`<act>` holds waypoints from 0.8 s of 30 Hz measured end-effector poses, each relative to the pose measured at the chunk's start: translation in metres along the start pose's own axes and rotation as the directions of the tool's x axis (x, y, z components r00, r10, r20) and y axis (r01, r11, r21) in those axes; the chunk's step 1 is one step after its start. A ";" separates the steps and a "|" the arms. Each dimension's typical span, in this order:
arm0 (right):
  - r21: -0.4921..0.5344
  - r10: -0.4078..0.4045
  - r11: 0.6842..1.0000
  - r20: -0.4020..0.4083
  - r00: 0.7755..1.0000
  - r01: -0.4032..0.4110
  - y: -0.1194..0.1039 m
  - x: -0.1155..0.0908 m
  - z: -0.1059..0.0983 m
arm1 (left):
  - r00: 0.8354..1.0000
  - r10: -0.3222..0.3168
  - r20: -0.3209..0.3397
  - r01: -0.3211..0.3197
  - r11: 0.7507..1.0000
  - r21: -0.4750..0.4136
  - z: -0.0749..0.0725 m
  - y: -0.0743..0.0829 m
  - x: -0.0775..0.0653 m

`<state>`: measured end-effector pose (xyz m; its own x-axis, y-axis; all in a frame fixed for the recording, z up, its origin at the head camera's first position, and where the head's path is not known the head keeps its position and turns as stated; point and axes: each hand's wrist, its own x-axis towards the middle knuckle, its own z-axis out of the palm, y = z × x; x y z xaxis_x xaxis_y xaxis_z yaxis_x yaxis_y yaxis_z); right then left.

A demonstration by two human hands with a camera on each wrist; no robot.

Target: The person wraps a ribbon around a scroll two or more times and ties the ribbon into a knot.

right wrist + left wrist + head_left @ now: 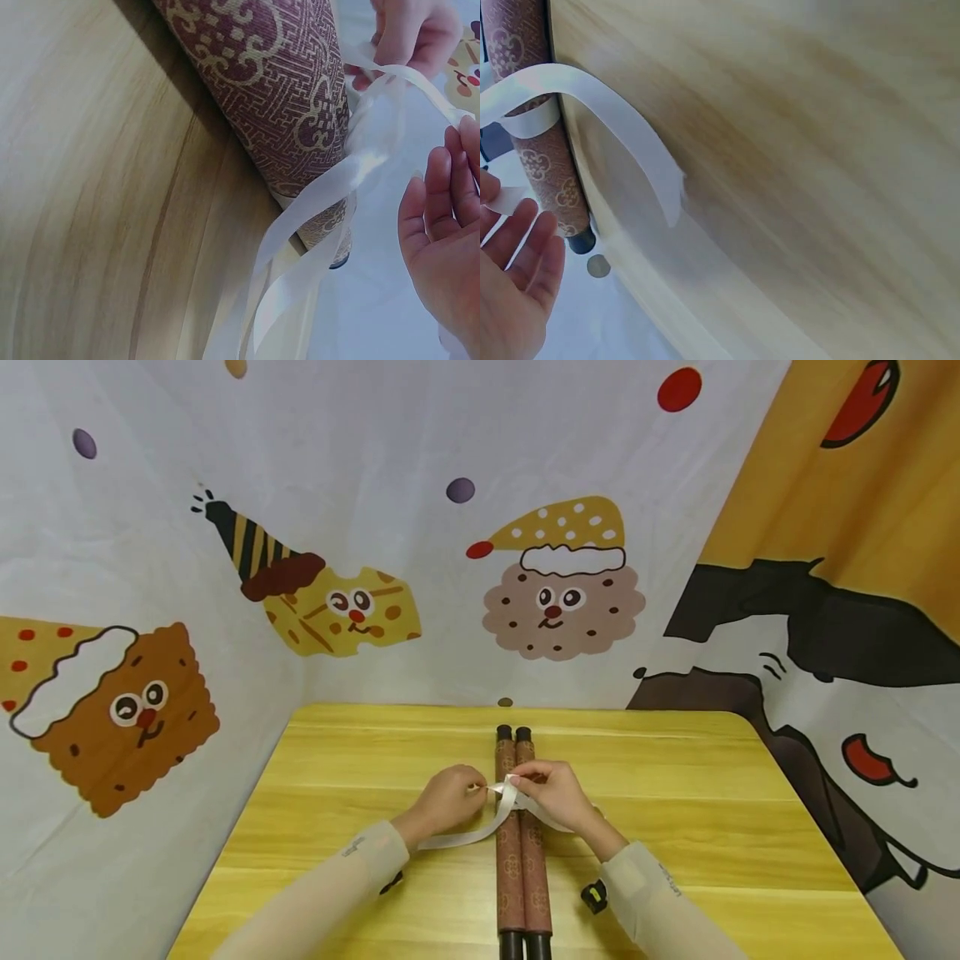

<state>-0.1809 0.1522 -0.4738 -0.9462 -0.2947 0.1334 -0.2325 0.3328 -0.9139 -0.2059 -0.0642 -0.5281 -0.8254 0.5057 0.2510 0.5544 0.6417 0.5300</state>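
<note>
Two rolled scrolls, a left one (511,868) and a right one (536,877), lie side by side on the table, covered in reddish-brown patterned cloth with dark end knobs. A white ribbon (461,840) goes round both near their far part, its loose tails hanging to either side. To the left of the scrolls, my left hand (452,795) pinches one piece of the ribbon between thumb and fingers. Over the scrolls, my right hand (557,792) pinches another piece, raised in a small loop. In the right wrist view, both hands pull at the ribbon (352,171) above the patterned cloth.
The yellow wood-grain table (337,752) ends at a white cloth wall (375,443) printed with cartoon food figures. A dark wrist-camera piece (595,897) hangs below the right sleeve (652,885). The near scroll knobs reach the bottom of the head view.
</note>
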 end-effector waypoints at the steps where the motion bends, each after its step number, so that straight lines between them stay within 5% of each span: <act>1: 0.002 -0.002 1.000 0.000 1.000 0.002 0.001 0.000 0.000 | 1.000 0.005 -0.006 -0.005 1.000 -0.019 -0.002 0.001 -0.002; 9: 0.015 -0.004 1.000 0.003 1.000 0.004 0.041 0.010 0.002 | 0.983 0.155 -0.101 -0.160 0.986 -0.039 -0.008 0.004 -0.018; 16: 0.058 0.016 0.998 0.005 1.000 -0.016 0.038 0.009 0.000 | 0.946 0.302 -0.116 -0.304 0.953 0.007 -0.009 0.013 -0.026; 24: 0.035 0.023 0.999 -0.006 1.000 -0.022 0.038 0.010 0.000 | 0.872 0.454 -0.184 -0.457 0.889 0.028 -0.003 0.029 -0.031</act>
<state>-0.1989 0.1617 -0.5073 -0.9525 -0.2819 0.1151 -0.2034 0.3081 -0.9294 -0.1648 -0.0630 -0.5187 -0.4874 0.6263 0.6084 0.8731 0.3557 0.3334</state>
